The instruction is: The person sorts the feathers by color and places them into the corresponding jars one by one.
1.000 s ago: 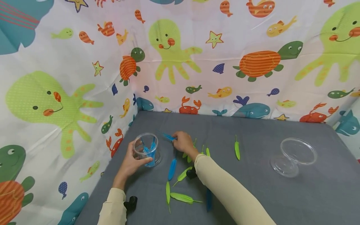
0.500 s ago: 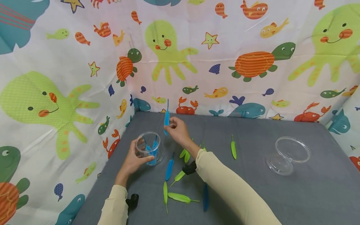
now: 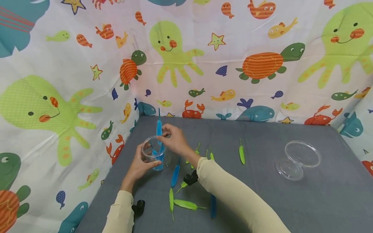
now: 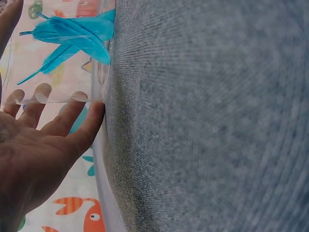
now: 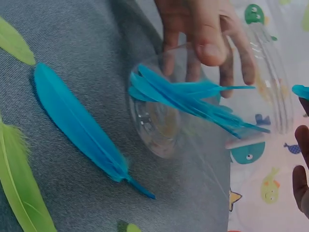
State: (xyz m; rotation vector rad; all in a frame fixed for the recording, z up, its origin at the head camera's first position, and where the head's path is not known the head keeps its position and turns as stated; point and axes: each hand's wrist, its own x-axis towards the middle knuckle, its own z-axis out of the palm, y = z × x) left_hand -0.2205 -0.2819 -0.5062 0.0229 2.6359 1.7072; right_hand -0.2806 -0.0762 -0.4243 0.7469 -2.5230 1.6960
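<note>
My left hand point(image 3: 140, 165) holds a clear plastic cup point(image 3: 147, 156) upright on the table, thumb in front and fingers around the far side. Several blue feathers point(image 4: 72, 36) stand crossed inside the cup. Between thumb and fingertips, my right hand point(image 3: 175, 139) pinches another blue feather point(image 3: 159, 127), quill up, over the cup's rim. In the right wrist view only the fingers point(image 5: 301, 179) of this hand show, at the right edge. A loose blue feather point(image 5: 79, 121) lies on the cloth just right of the cup.
Several green feathers point(image 3: 186, 204) lie scattered on the grey table point(image 3: 262, 200). A second blue feather point(image 3: 213, 206) lies partly behind the right sleeve. Another clear cup point(image 3: 289, 170) stands at the right. Printed curtains point(image 3: 195, 72) enclose the table's back and sides.
My right hand has lifted the blue feather off the table, turned it upright and carried it left to the cup's rim. My left hand keeps holding the cup.
</note>
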